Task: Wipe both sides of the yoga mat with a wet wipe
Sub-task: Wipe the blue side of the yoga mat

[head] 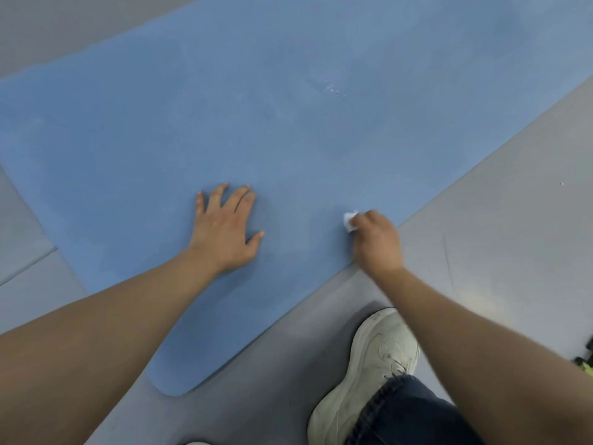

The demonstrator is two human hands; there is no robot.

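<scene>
- Mat first: one blue yoga mat lies flat on the floor, running from a rounded corner at 6 o'clock up toward 12 and 1 o'clock, filling most of the view.
- One white wet wipe sits bunched on the mat near its 4 o'clock edge, pinched in the curled fingers of the right hand.
- The left hand, just left of centre, lies palm-down on the mat with its fingers spread and straight, well apart from the wipe.
- A patch of small shiny flecks marks the mat toward 1 o'clock; the surface there looks slightly paler.
- The floor is smooth grey, with a seam line at 9 o'clock.
- One off-white sneaker with a dark denim cuff stands on the floor at 5 o'clock, beside the mat's edge.
- A dark and yellow-green object pokes in at the 4 o'clock frame edge, too cut off to identify.
</scene>
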